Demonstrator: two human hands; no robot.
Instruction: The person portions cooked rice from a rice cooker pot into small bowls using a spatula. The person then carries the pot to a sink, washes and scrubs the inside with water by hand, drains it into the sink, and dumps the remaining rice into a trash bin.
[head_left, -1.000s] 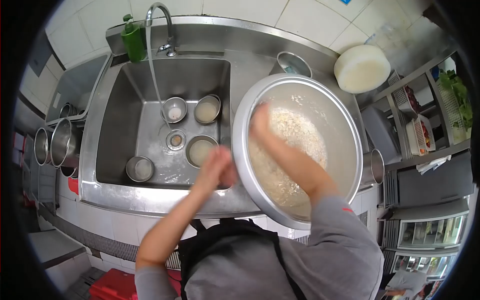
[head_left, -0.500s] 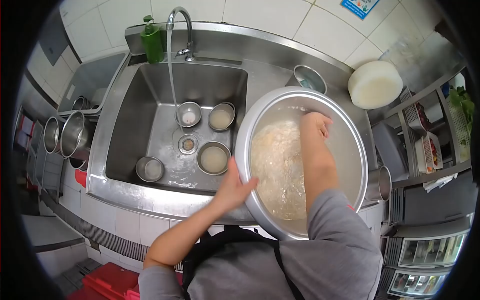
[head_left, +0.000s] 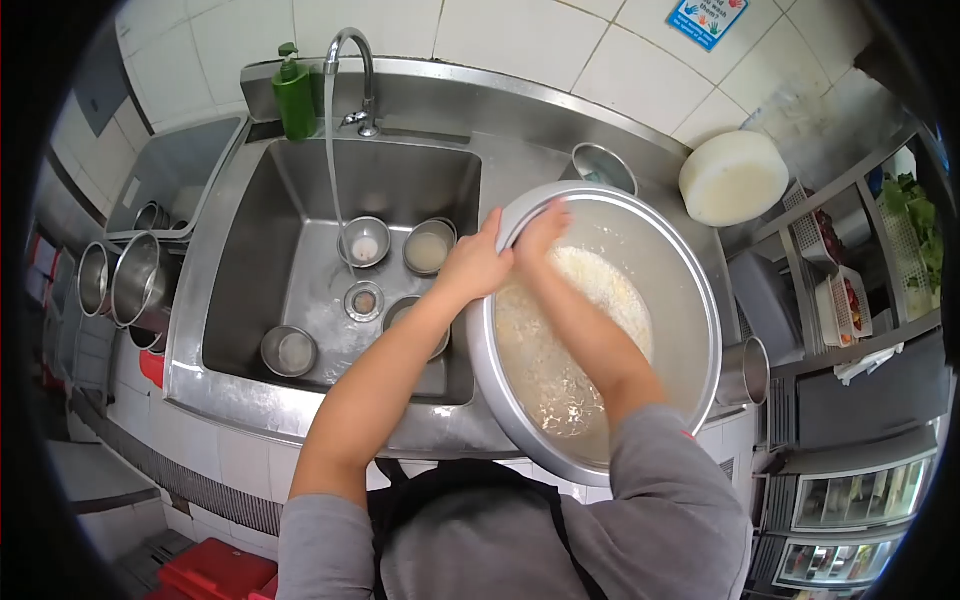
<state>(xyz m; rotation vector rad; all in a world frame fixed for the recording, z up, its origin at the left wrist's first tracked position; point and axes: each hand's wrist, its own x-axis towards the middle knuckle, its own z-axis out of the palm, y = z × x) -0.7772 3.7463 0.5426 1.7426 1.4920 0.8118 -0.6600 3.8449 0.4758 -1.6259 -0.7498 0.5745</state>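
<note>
A large metal basin (head_left: 690, 290) stands tilted on the counter right of the sink, with wet pale grains (head_left: 600, 290) and cloudy water inside. My left hand (head_left: 477, 260) grips the basin's upper left rim, fingers wrapped over it. Just beside it, my right hand (head_left: 541, 232) is inside the basin near that same rim, blurred; its fingers are hard to make out. Small metal bowls, one (head_left: 365, 242) under the tap's stream, another (head_left: 429, 248) with cloudy liquid, another (head_left: 289, 351) at the lower left, sit in the sink. My left forearm partly covers one more bowl.
Water runs from the tap (head_left: 369, 90) into the sink (head_left: 310, 290). A green soap bottle (head_left: 294, 100) stands behind it. At the left is a grey bin (head_left: 175, 175) with metal pots (head_left: 143, 280). A white round block (head_left: 733, 178) and a metal container (head_left: 603, 166) are at the back right.
My left hand has moved up along the basin's rim. My right hand has swung from the basin's right side to its upper left. The view has shifted slightly.
</note>
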